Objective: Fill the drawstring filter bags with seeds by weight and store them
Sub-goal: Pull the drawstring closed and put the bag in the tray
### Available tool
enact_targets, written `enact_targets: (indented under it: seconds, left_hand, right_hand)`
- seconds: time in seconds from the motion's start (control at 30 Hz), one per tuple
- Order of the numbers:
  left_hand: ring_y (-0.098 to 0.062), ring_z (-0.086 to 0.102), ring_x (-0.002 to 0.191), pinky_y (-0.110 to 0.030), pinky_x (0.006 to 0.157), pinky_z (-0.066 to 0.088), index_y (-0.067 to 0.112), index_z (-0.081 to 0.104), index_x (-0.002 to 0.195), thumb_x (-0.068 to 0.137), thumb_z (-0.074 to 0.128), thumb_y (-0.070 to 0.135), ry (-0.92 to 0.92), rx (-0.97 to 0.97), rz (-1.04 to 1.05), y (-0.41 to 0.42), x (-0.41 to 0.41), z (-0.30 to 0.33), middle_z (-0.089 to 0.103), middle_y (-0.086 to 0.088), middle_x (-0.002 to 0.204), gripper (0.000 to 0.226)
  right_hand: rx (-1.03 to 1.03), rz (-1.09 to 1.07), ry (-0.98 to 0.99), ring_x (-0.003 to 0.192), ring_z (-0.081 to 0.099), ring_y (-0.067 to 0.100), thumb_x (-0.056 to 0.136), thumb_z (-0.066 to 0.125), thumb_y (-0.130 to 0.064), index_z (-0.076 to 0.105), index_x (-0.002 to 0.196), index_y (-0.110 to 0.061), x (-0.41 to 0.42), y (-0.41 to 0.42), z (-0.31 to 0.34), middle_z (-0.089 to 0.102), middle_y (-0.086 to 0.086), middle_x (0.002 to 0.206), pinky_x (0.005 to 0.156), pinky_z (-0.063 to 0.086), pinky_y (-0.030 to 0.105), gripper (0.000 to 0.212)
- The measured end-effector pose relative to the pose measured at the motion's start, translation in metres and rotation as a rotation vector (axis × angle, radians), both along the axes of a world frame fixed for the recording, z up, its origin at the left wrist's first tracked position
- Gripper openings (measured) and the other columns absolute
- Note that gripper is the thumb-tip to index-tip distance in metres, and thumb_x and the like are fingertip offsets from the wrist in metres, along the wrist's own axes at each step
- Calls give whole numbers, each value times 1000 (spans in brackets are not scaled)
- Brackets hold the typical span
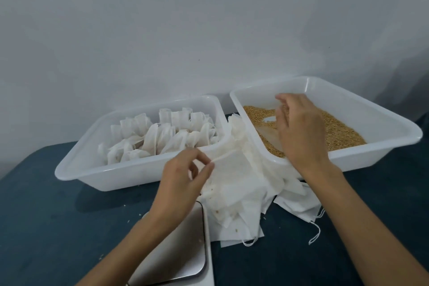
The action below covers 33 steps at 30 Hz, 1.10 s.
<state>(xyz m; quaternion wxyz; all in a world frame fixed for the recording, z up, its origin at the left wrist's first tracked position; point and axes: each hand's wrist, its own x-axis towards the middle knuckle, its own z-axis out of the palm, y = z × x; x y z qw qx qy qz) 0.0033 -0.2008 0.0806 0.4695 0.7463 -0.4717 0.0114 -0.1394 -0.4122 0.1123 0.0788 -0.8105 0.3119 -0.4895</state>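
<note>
My left hand [183, 181] pinches the top edge of an empty white filter bag [234, 176], held above a loose pile of empty bags [253, 211] between the two tubs. My right hand [299, 127] reaches into the right white tub [392, 123], fingers curled down into the tan seeds [341, 132]; whether it holds seeds is hidden. A pale scoop-like piece [269, 119] lies among the seeds near its fingertips. The left white tub [76, 165] holds several filled bags [162, 134] standing in rows. A steel-topped scale [178, 248] sits under my left forearm.
Everything rests on a dark blue table [46, 227] against a plain white wall. Drawstrings [315, 232] trail from the bag pile toward the front right. A few spilled seeds [130, 216] dot the table near the scale.
</note>
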Motion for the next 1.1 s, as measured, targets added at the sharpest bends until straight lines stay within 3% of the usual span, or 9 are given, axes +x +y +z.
enact_targets:
  seconds: [0.13, 0.27, 0.33, 0.5, 0.7, 0.8, 0.9, 0.97, 1.1]
  left_hand:
    - [-10, 61, 75, -17, 62, 47, 23, 64, 80, 95, 74, 14, 142, -158, 134, 33, 4, -7, 67, 13, 88, 19]
    - [-16, 61, 77, -15, 64, 46, 20, 59, 77, 94, 74, 13, 77, -313, 173, 43, 3, -8, 62, 8, 85, 24]
    - [-19, 58, 75, -18, 61, 45, 19, 56, 76, 95, 73, 10, 10, -343, 145, 45, 3, -9, 59, 6, 86, 27]
    - [-19, 61, 78, -28, 70, 52, 11, 59, 74, 91, 78, 5, -58, -281, 34, 46, -1, -23, 59, 3, 86, 26]
    - [-21, 72, 83, -51, 84, 59, 20, 69, 82, 89, 78, 35, 364, -214, -87, 50, -5, -16, 73, -1, 80, 19]
    - [-25, 70, 83, -53, 86, 60, 13, 71, 86, 95, 76, 23, 492, -231, -164, 50, -4, -12, 73, -7, 81, 14]
    - [-23, 65, 76, -41, 78, 61, 2, 71, 87, 99, 70, 14, 612, -302, -166, 49, -4, -12, 71, -15, 81, 16]
    - [-19, 65, 73, -30, 74, 60, 0, 68, 89, 101, 66, 13, 648, -361, -93, 49, -3, -12, 68, -14, 79, 18]
    - [-15, 64, 70, -23, 70, 57, 0, 67, 87, 101, 65, 12, 657, -383, -28, 48, -1, -14, 65, -9, 74, 19]
  right_hand:
    - [-81, 315, -258, 73, 59, 11, 100, 61, -20, 66, 107, -15, 12, 56, 10, 65, -4, 90, 70, 50, 25, 10]
    - [551, 706, -138, 57, 66, 13, 91, 64, -57, 67, 78, -27, 36, 121, -3, 69, -4, 68, 53, 50, 22, 33]
    - [657, 773, -36, 61, 70, 13, 88, 68, -58, 71, 77, -28, 46, 132, -15, 73, -4, 74, 56, 51, 20, 32]
    - [757, 864, -160, 71, 71, 22, 91, 74, -17, 72, 80, -13, 51, 126, -31, 71, 4, 72, 68, 57, 30, 12]
    - [772, 952, -193, 68, 67, 12, 85, 78, -15, 70, 73, -23, 46, 125, -33, 69, 0, 69, 68, 52, 19, 17]
    - [903, 1038, -232, 68, 64, 15, 86, 74, -27, 68, 73, -21, 44, 128, -32, 67, 2, 69, 71, 54, 24, 16]
    - [1046, 1090, -288, 71, 60, 22, 87, 72, -31, 68, 72, -18, 41, 128, -30, 63, 6, 71, 76, 55, 31, 20]
    - [995, 997, -302, 70, 61, 21, 87, 72, -28, 68, 76, -15, 40, 127, -32, 64, 5, 70, 76, 55, 30, 18]
    - [582, 803, -249, 69, 70, 18, 94, 69, -8, 55, 90, -18, 42, 134, -40, 68, 4, 78, 70, 55, 25, 17]
